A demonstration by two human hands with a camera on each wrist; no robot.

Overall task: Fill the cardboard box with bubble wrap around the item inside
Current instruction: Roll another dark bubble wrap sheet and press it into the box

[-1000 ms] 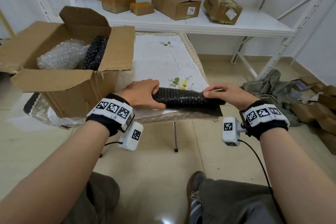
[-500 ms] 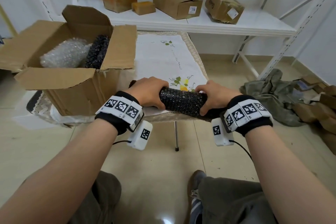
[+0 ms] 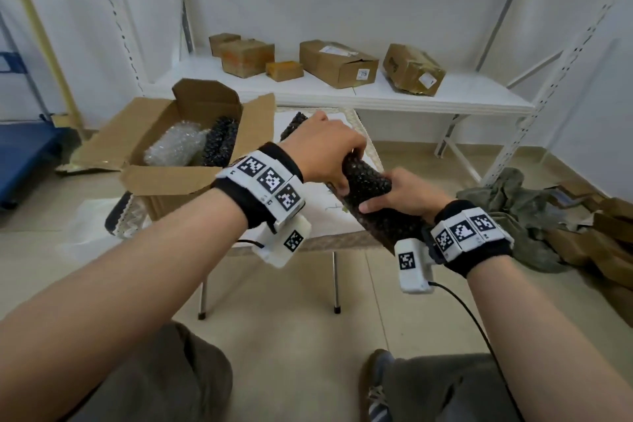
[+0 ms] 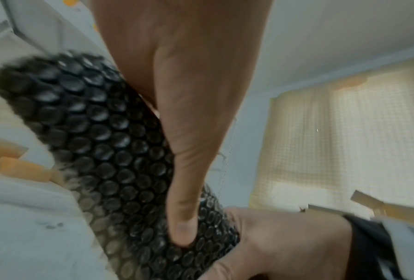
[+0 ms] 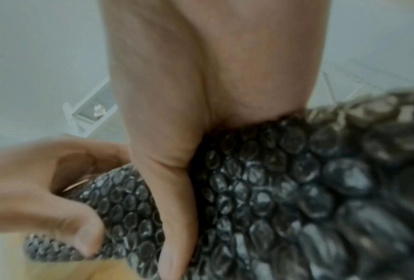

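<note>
Both hands hold a roll of black bubble wrap [image 3: 368, 183] lifted off the small table and tilted, its far end pointing up-left. My left hand [image 3: 325, 151] grips the upper part; its thumb [image 4: 182, 217] presses into the roll [image 4: 100, 136]. My right hand [image 3: 400, 197] grips the lower part, fingers [image 5: 174, 217] curled round the roll [image 5: 285, 189]. The open cardboard box [image 3: 171, 178] stands on the table's left, holding a clear bubble-wrapped item [image 3: 173, 147] and another black bubble wrap roll [image 3: 221, 140] beside it.
The small table [image 3: 322, 226] has a white embroidered cloth and thin metal legs. Behind it a white shelf [image 3: 342, 96] carries several cardboard boxes. Crumpled cloth and flattened cardboard [image 3: 534, 216] lie on the floor at right. My knees and a shoe show below.
The black roll went from lying flat on the table, to being gripped by both hands, to lifted and swung up-left toward the box. The head view rose, showing more of the shelf.
</note>
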